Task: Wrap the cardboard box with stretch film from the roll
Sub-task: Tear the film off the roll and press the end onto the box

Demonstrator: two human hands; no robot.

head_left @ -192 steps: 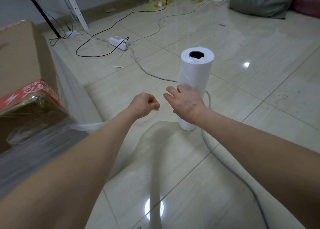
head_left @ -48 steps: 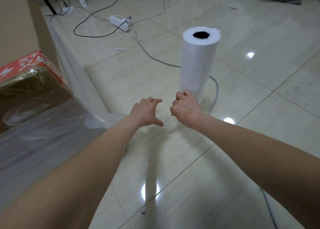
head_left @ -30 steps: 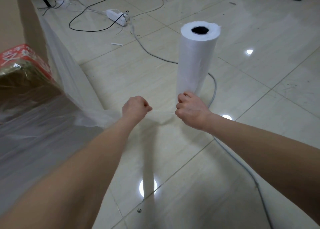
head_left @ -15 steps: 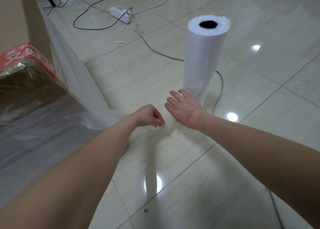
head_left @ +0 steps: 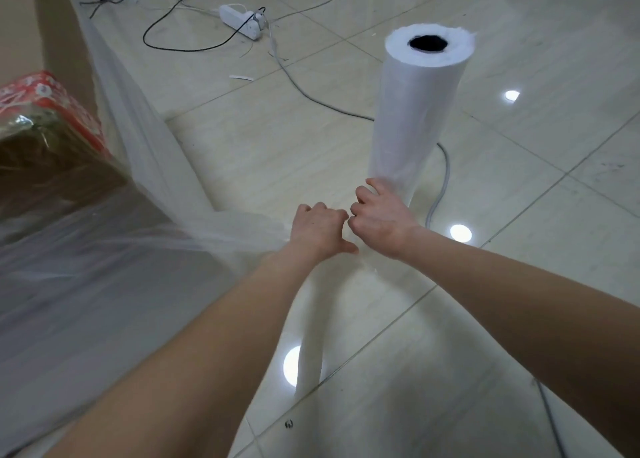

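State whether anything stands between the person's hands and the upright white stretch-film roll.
Nothing visible does. The right hand is at the base of the upright white stretch-film roll; the left hand, gripping gathered clear film, is beside it. The grey cable curves behind the roll.

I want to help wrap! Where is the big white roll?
In the head view the roll stands upright on the tiled floor, right of centre, just beyond the right hand, with a grey cable curving past its base.
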